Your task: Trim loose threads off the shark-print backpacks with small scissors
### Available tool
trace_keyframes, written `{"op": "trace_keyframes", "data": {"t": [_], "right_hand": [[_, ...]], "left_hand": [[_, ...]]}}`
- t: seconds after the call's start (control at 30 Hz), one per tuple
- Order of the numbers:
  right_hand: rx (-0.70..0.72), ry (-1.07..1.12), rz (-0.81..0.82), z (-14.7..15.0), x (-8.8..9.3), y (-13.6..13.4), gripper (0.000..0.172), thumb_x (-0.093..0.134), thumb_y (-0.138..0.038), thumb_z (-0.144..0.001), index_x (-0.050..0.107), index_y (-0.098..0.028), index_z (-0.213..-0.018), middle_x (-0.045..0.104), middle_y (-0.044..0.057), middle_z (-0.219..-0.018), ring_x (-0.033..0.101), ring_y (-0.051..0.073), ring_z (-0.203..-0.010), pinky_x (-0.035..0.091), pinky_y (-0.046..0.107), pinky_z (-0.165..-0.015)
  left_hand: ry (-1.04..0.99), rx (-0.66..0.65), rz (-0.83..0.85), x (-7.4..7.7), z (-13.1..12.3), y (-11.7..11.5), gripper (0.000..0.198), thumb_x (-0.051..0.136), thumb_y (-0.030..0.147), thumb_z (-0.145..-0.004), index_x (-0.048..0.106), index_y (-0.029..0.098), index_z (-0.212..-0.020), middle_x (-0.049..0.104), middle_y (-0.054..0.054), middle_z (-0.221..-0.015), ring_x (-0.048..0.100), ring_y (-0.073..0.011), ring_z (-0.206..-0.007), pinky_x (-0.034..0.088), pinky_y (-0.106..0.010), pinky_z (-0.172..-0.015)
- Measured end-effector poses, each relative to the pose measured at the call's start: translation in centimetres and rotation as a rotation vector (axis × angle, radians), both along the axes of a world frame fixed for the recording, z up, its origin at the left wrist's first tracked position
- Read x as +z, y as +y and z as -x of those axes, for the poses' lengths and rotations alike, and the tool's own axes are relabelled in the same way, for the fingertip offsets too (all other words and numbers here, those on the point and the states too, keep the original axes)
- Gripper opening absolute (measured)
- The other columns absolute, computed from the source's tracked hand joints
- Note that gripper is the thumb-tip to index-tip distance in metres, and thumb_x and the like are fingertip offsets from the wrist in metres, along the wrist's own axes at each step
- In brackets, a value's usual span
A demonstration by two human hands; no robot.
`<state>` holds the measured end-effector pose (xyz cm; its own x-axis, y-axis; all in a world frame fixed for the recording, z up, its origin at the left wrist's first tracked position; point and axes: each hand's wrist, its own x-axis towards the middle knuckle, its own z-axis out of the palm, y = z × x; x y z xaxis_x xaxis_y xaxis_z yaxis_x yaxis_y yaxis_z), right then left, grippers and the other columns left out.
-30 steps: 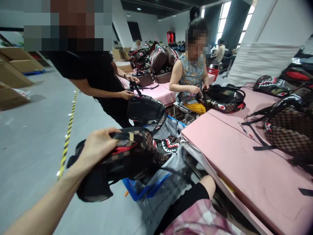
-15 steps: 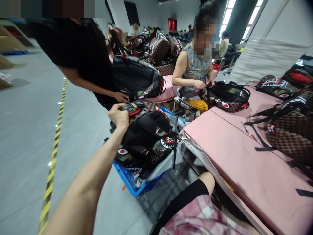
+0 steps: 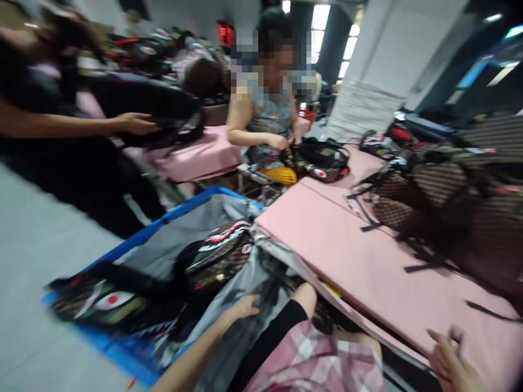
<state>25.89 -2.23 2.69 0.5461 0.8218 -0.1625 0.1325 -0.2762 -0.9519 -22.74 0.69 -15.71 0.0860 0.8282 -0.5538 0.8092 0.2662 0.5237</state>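
My left hand (image 3: 244, 307) is beside the near side of a blue crate (image 3: 112, 354), holding nothing. Its fingers point right, a little blurred. Inside the crate's grey lining lie shark-face backpacks: a camouflage one (image 3: 122, 302) with a red and white eye at the left, and a brown checked one (image 3: 220, 256) with printed teeth towards the table. Over the near right edge of the pink-topped table (image 3: 327, 228), my right hand (image 3: 453, 356) has curled fingers around a small dark item, too blurred to name.
More checked backpacks (image 3: 425, 190) with loose black straps are piled along the table's right side. Across the table's far end, a seated person (image 3: 263, 120) handles another backpack (image 3: 321, 160). At the left a standing person's hand (image 3: 137, 123) touches a black backpack (image 3: 163, 109).
My left hand has let go of the backpack and drawn back right, towards my knee. The crate now shows more fully. My view has turned right, and my right hand has come into sight.
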Motion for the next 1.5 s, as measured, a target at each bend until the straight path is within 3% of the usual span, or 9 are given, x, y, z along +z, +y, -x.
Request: {"op": "trace_keyframes", "data": {"t": [0.2,0.4,0.57,0.73,0.87,1.0,1.23,1.37,1.5], "right_hand": [[0.010,0.039,0.092,-1.5,-1.8,0.3,0.056,0.057,-0.067,-0.060,0.064,-0.013,-0.072,0.040,-0.004,-0.044,0.039,0.011,-0.045,0.029,0.024,-0.046],[-0.087,0.018,-0.010,-6.1,-5.9,0.5,0.046,0.054,-0.058,-0.062,0.065,-0.016,-0.078,0.052,-0.001,-0.050,0.045,0.015,-0.042,0.035,0.028,-0.045],[-0.225,-0.573,-0.148,-15.0,1.1,5.7,0.037,0.049,-0.049,-0.076,0.066,-0.017,-0.082,0.065,0.007,-0.072,0.059,0.022,-0.068,0.046,0.033,-0.063],[-0.363,-1.105,-0.385,-21.2,10.1,17.1,0.054,0.049,-0.050,-0.081,0.051,-0.016,-0.123,0.054,0.014,-0.126,0.052,0.025,-0.112,0.044,0.035,-0.087],[-0.441,-1.225,-0.339,-21.9,11.0,24.9,0.062,0.053,-0.045,-0.081,0.041,-0.013,-0.133,0.048,0.015,-0.133,0.052,0.027,-0.113,0.045,0.033,-0.082],[-0.477,-1.238,-0.318,-22.0,10.7,27.3,0.046,0.053,-0.030,-0.081,0.051,-0.017,-0.125,0.058,0.012,-0.122,0.058,0.024,-0.102,0.045,0.031,-0.076],[-0.410,-1.299,-0.378,-20.2,13.3,20.6,0.030,0.049,-0.020,-0.078,0.065,-0.016,-0.103,0.068,0.008,-0.095,0.061,0.020,-0.085,0.043,0.028,-0.071],[0.062,-1.471,-0.347,-13.6,12.1,12.4,0.032,0.047,-0.013,-0.073,0.065,-0.018,-0.100,0.064,0.005,-0.080,0.058,0.017,-0.073,0.040,0.025,-0.064],[0.688,-1.497,-0.269,-3.0,7.9,4.7,0.030,0.051,-0.015,-0.073,0.061,-0.014,-0.101,0.061,0.006,-0.077,0.052,0.016,-0.064,0.035,0.027,-0.058]], "left_hand": [[-0.057,-0.213,-0.201,1.6,-4.5,8.3,0.049,0.046,0.037,-0.063,0.067,0.016,-0.101,0.064,-0.012,-0.113,0.057,-0.0301,-0.110,0.042,-0.039,-0.097],[-0.275,-0.231,-0.531,4.1,-19.4,14.5,0.035,0.042,0.041,-0.072,0.069,0.026,-0.087,0.071,-0.002,-0.096,0.066,-0.0233,-0.091,0.052,-0.033,-0.084],[-0.280,-0.329,-0.748,3.7,-31.6,15.7,0.037,0.036,0.034,-0.080,0.067,0.023,-0.096,0.069,-0.005,-0.101,0.064,-0.0224,-0.094,0.051,-0.036,-0.085],[-0.183,-0.348,-0.928,1.3,-33.6,15.8,0.032,0.039,0.029,-0.083,0.067,0.025,-0.097,0.067,-0.006,-0.099,0.060,-0.0237,-0.094,0.050,-0.039,-0.084],[-0.163,-0.334,-0.952,0.2,-33.0,16.0,0.031,0.039,0.027,-0.084,0.067,0.028,-0.096,0.067,-0.004,-0.096,0.062,-0.0217,-0.092,0.052,-0.034,-0.081],[-0.167,-0.330,-0.980,0.2,-33.2,16.1,0.031,0.039,0.023,-0.084,0.067,0.028,-0.095,0.067,-0.005,-0.094,0.062,-0.0217,-0.091,0.053,-0.033,-0.079],[-0.402,-0.215,-0.800,3.5,-33.7,15.2,0.031,0.040,0.019,-0.079,0.067,0.025,-0.092,0.065,-0.007,-0.096,0.058,-0.0245,-0.096,0.046,-0.040,-0.087],[-0.732,0.116,-0.480,6.8,-33.6,15.1,0.019,0.048,0.025,-0.073,0.066,0.020,-0.076,0.067,-0.006,-0.086,0.059,-0.0231,-0.092,0.042,-0.040,-0.093],[-0.744,0.376,-0.363,7.7,-28.9,14.3,0.042,0.039,0.041,-0.082,0.055,0.014,-0.110,0.065,-0.011,-0.102,0.061,-0.0198,-0.093,0.048,-0.034,-0.081]]}}
